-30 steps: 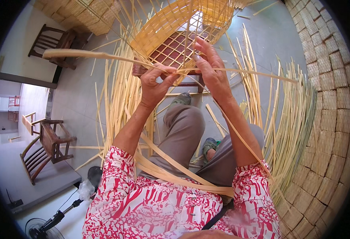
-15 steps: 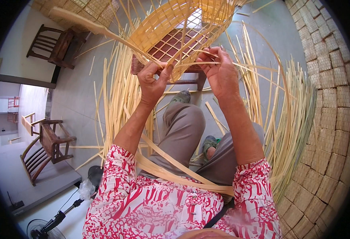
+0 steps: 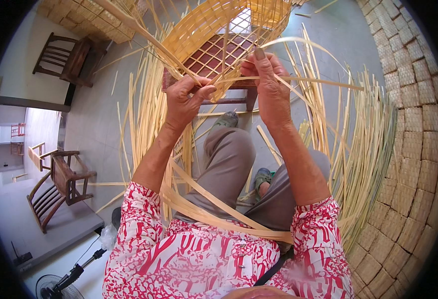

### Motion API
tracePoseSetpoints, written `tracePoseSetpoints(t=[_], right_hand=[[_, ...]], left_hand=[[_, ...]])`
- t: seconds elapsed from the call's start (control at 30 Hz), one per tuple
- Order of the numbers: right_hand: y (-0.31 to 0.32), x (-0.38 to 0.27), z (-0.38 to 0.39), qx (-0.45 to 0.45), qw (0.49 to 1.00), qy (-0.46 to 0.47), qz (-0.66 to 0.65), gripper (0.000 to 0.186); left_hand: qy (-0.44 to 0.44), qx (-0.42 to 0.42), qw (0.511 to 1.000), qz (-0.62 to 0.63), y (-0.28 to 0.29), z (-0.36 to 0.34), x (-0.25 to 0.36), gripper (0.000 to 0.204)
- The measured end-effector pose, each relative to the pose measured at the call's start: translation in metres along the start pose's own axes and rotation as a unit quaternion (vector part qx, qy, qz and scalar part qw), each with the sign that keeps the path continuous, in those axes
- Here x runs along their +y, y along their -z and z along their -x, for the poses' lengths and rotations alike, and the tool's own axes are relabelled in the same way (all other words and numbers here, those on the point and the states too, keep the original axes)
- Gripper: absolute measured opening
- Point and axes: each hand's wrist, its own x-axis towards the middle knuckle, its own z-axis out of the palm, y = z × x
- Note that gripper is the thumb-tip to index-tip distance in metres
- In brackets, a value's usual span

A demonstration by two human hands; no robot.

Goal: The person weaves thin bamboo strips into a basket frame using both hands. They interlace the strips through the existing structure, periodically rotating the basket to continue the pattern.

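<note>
A partly woven bamboo basket (image 3: 188, 41) with an open lattice bottom rests on a dark red wooden stool (image 3: 171, 78) in front of me. At its near left corner, my left hand (image 3: 186, 98) is closed, thumb against fingers, on a bamboo strip of the basket's edge. My right hand (image 3: 271, 87), at the near right side, has its thumb raised and its fingers curled round a thin bamboo strip (image 3: 328, 82) that sticks out to the right. Another pale strip arches up from beside the thumb. What lies under the curled fingers is partly hidden.
Long loose bamboo strips (image 3: 149, 114) lie on the floor to the left, with a large bundle (image 3: 366, 144) to the right. Several strips cross my lap. Stacked woven blocks (image 3: 411, 149) line the right side. Wooden chairs (image 3: 62, 179) and a fan (image 3: 54, 288) are at left.
My right hand has shifted slightly left, and its fingers have curled in. A strip now arches above it. My left hand has moved a little left and down; the long upper-left strip has swung upward.
</note>
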Motion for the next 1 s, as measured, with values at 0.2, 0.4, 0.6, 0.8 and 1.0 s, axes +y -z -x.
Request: tracePoseSetpoints(t=[0.2,0.4,0.6,0.8,1.0], right_hand=[[0.007,0.008,-0.001,-0.083,0.985,0.083,0.123,0.079],[0.009,0.012,-0.002,-0.151,0.973,0.105,0.142,0.079],[0.007,0.013,-0.009,-0.128,0.919,0.193,0.32,0.026],[0.006,0.015,-0.026,-0.132,0.826,0.36,0.414,0.008],[0.005,0.013,-0.024,-0.139,0.826,0.345,0.423,0.011]], left_hand=[[0.043,-0.076,0.996,-0.036,0.015,-0.011,0.012,0.018],[0.105,-0.085,0.991,-0.005,0.038,-0.011,0.007,0.017],[0.087,-0.078,0.993,0.022,0.042,-0.006,-0.009,0.015],[0.079,-0.066,0.994,0.03,0.046,-0.009,-0.011,0.014],[0.076,-0.02,0.997,0.012,0.042,-0.003,-0.014,0.013]])
